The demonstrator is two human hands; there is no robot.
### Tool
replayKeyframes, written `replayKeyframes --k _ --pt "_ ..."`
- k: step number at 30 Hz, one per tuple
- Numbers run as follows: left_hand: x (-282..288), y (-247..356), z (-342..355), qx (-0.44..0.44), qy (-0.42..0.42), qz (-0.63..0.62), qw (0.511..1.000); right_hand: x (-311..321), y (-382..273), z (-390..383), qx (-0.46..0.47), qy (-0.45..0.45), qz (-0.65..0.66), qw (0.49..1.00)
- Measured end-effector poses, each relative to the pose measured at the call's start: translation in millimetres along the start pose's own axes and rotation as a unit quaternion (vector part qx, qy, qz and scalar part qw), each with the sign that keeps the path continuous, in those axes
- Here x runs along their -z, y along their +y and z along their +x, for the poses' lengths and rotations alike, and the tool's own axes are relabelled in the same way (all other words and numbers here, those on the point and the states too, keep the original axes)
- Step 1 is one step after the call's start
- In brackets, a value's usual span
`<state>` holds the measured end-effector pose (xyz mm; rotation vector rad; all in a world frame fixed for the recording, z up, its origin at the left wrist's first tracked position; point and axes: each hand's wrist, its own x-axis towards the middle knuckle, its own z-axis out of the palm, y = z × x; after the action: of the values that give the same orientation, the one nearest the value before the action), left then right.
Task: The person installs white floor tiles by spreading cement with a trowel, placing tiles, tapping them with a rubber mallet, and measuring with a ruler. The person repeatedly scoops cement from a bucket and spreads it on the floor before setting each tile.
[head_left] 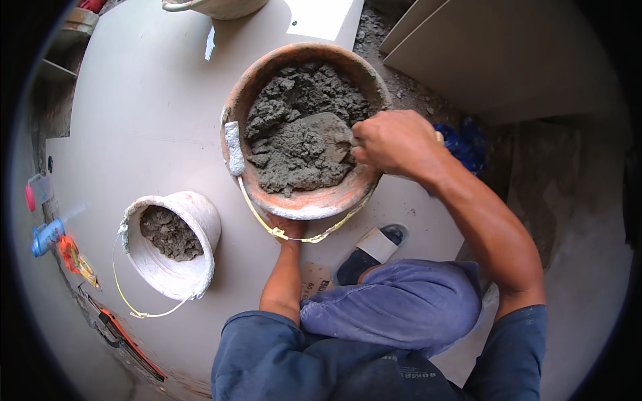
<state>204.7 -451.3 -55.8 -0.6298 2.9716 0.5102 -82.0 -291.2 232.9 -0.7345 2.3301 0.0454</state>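
I have the big bucket [304,204] in the upper middle of my view, standing on the floor [134,160], with grey mortar [287,160] inside, lumpy at the back and smoother toward the centre. The right hand [388,144] comes in from the lower right and is over the bucket's right rim, its fingers curled round a tool [439,138]; I can see only a pale handle end beyond the fist, and I cannot make out clearly where the rest of it meets the mortar. The left hand [289,226] reaches up from the lower middle to the bucket's near side, partly hidden under the rim, so I cannot tell whether it is gripping or just resting there. The bucket's wire handle [276,232] loops down in front of that hand, with a crusted white grip [233,147] against the left rim.

Left of centre and lower, I see a white bucket [212,224] with more mortar in it. A third bucket [224,7] is cut off by the top edge. At the far left lie a blue bottle [47,238] and an orange packet [69,254]. On the right I get a blue bag [465,145] beyond the fist, below tall panels [495,60], and a sandal [378,245] on the person's foot shows below the big bucket
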Motion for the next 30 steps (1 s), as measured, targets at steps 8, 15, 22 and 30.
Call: replayKeyframes --k 8,15,22,30 --pt "-2.4 -2.7 10.8 -0.061 -0.065 0.11 0.99 -22.3 63.6 -80.7 0.026 0.106 0.3 0.948" --pt "31.6 12.8 16.0 -0.087 -0.135 0.135 0.978 -151.4 82.1 -234.2 -0.107 0.327 0.458 0.82" --pt "52.4 83.2 -12.5 -0.332 -0.175 -0.01 0.927 -332.0 79.2 -404.7 -0.384 0.376 0.487 0.689" --pt "-64.5 366.1 -40.6 -0.734 -0.188 -0.15 0.635 -476.1 60.4 -490.0 -0.722 0.304 0.245 0.571"
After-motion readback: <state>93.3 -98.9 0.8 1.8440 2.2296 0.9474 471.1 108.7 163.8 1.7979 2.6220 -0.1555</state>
